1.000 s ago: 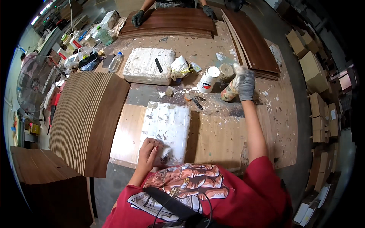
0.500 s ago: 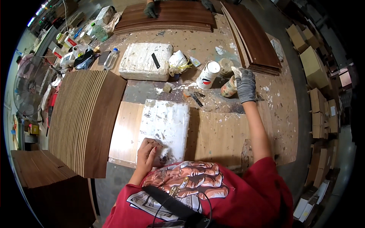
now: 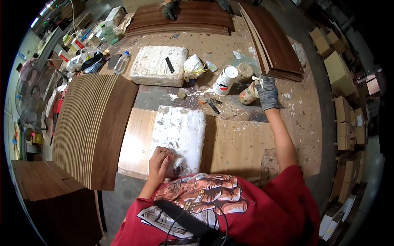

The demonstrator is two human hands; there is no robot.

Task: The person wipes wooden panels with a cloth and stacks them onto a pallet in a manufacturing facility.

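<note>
My right hand (image 3: pixel 269 93), in a grey knit glove, is at the mouth of a tilted patterned can (image 3: pixel 247 96) on the right side of the table. Its fingers are closed on a whitish, cloth-like piece (image 3: pixel 257 81) at the can's rim. My bare left hand (image 3: pixel 161 162) rests, fingers curled, on the near end of a white wrapped block (image 3: pixel 178 131) smeared with dark stains. What those fingers hold, if anything, is hidden. Left of the can stand a white paper cup (image 3: pixel 225 81) and a smaller tub (image 3: pixel 244 71).
Dark wood boards are stacked at left (image 3: pixel 108 135), far right (image 3: pixel 273 41) and the back, where a co-worker's gloved hand (image 3: pixel 169 11) lies. A second wrapped block (image 3: pixel 158 67) bears a black strip. A black-bladed tool (image 3: pixel 213 106) and a clear bottle (image 3: pixel 122 62) lie on the table.
My right hand has shifted very slightly to the right at the can. The co-worker's gloved hand has slid a little to the right. My left hand stays on the block.
</note>
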